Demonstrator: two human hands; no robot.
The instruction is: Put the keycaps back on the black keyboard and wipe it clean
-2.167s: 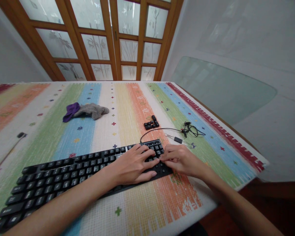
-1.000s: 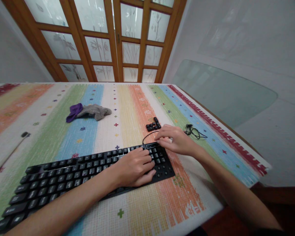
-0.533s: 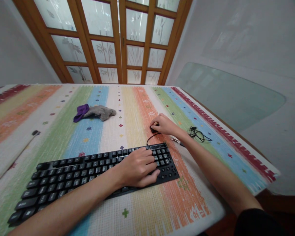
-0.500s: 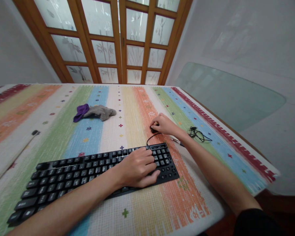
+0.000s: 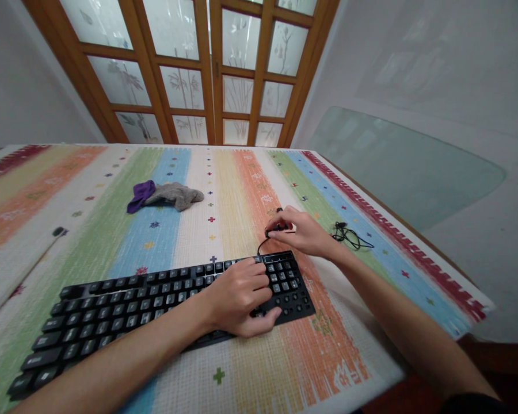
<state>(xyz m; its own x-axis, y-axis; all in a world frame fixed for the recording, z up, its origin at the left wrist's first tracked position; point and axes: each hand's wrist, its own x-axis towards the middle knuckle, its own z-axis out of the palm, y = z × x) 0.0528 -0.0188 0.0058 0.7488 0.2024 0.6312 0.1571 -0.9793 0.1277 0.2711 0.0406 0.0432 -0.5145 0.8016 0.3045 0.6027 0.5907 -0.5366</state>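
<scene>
A black keyboard (image 5: pixel 125 313) lies across the near part of the table. On its right part rests my left hand (image 5: pixel 244 296), fingers curled down onto the keys and thumb out to the side. Past the keyboard's far edge, my right hand (image 5: pixel 300 229) pinches a bunched black cable (image 5: pixel 262 245) between thumb and fingers. The cable runs from there to the keyboard's back edge. My fingers partly hide the bunch.
A grey and purple cloth (image 5: pixel 168 196) lies farther back. At the left is a long pale stick with a dark tip (image 5: pixel 23 276). Another coiled black cable (image 5: pixel 349 234) lies right of my right wrist. A striped cloth (image 5: pixel 228 190) covers the table; glass-paned doors (image 5: pixel 213 75) stand behind.
My right hand has shifted slightly right and its fingers have spread a little, showing more of the cable bunch. A thin silvery tool near the right forearm is now out of sight. My left hand stays put.
</scene>
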